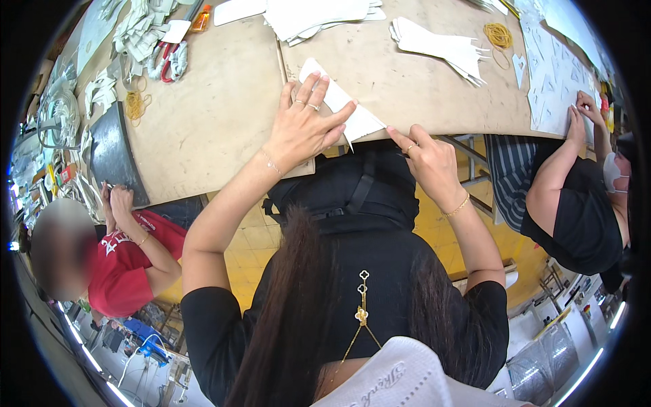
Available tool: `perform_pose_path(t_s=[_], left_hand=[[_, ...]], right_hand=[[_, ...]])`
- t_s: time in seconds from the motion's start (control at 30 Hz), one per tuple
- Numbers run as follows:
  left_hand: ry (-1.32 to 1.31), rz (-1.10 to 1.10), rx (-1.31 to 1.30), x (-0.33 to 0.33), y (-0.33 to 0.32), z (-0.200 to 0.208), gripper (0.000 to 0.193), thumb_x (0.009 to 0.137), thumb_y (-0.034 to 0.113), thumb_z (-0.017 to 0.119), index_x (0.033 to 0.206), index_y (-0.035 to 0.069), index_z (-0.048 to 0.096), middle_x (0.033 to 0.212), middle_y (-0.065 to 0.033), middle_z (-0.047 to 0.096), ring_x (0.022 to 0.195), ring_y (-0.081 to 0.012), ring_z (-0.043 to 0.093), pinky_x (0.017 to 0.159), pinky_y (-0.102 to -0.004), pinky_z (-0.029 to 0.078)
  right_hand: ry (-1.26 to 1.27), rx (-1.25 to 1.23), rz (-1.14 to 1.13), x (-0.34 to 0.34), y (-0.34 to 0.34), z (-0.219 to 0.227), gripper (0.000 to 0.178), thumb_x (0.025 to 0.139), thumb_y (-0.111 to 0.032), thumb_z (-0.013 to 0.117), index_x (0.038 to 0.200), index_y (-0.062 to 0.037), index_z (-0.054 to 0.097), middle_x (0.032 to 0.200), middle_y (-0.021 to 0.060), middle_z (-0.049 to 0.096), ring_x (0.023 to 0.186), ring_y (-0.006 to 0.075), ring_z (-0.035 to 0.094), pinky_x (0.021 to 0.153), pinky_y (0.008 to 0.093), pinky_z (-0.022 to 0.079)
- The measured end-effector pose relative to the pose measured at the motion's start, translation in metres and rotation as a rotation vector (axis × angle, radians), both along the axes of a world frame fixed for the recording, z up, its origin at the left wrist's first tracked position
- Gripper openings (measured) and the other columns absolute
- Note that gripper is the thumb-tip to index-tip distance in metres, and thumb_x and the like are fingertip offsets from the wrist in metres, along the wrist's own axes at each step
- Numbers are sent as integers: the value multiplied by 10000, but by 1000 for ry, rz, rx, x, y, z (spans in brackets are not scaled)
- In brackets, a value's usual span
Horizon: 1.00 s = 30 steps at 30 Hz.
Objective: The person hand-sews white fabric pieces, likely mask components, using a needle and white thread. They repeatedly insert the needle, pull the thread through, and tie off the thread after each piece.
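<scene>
Piece [339,93]: pale and pointed, it is lying near the front edge of the tan surface [210,129], with a thin tip jutting toward the wearer; whether it is one layer or several, I cannot tell.
Left hand [303,125]: it is pressing down flat on the piece, fingers spread apart, not clamping.
Right hand [434,163]: its index fingertip is resting at the piece's right-hand corner; the thumb is hiding, so I cannot tell whether it is pinching.
Far side: a white stack [319,13] and fanned white cutouts [434,46] are lying beyond, with yellow bands [498,35] sitting beside the cutouts.
Slip risk: with the left hand pressing too lightly, a pull at the corner could be skewing the piece.
Crease risk: the jutting tip could be bending by catching on the front edge or the wearer's clothing.
Lettering: the red shirt [132,275] of a co-worker at left is carrying white print; the wearer's white mask [407,376] is showing script.
Labels: the small orange bottle [201,18] is standing out by colour, its markings being too small to read.
</scene>
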State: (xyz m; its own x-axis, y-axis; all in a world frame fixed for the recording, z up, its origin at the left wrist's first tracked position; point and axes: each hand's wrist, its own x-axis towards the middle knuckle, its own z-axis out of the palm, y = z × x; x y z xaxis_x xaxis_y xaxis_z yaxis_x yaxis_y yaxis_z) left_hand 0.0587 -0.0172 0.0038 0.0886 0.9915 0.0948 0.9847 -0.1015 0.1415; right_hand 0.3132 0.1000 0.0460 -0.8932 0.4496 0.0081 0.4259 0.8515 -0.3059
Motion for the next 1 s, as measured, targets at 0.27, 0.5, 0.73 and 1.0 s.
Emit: perform_pose_path(t_s=[0.27,0.5,0.73,1.0], left_hand=[[55,-5,1,4,5,-2,464,944,466,592,1406,439,544,1457,-246,442,1442,-382,321,1144,-572,266],[35,25,42,5,16,5,451,903,368,676,1348,359,603,1324,-187,539,1328,-356,437,1084,-551,314],[-63,-65,25,2,35,20,273,865,247,732,1112,158,657,1204,-74,584,1216,-272,517,1068,-512,316],[-417,7,-459,-16,45,70,177,886,220,732,979,96,648,849,-63,682,968,-250,615,1104,-505,279]], right_hand=[[-3,3,6,-3,1,-8,425,835,-82,628,1247,-142,714,834,37,521,600,173,608,535,311,505],[-136,114,65,-14,-7,2,346,842,-102,629,1175,-85,722,861,39,533,696,154,639,559,310,526],[-48,70,-81,-22,-3,18,386,864,-123,667,1249,-100,673,1129,80,624,966,196,657,687,339,557],[144,-328,-527,-15,-11,25,376,876,-74,732,1230,-49,608,1189,168,629,1043,329,655,878,376,539]])
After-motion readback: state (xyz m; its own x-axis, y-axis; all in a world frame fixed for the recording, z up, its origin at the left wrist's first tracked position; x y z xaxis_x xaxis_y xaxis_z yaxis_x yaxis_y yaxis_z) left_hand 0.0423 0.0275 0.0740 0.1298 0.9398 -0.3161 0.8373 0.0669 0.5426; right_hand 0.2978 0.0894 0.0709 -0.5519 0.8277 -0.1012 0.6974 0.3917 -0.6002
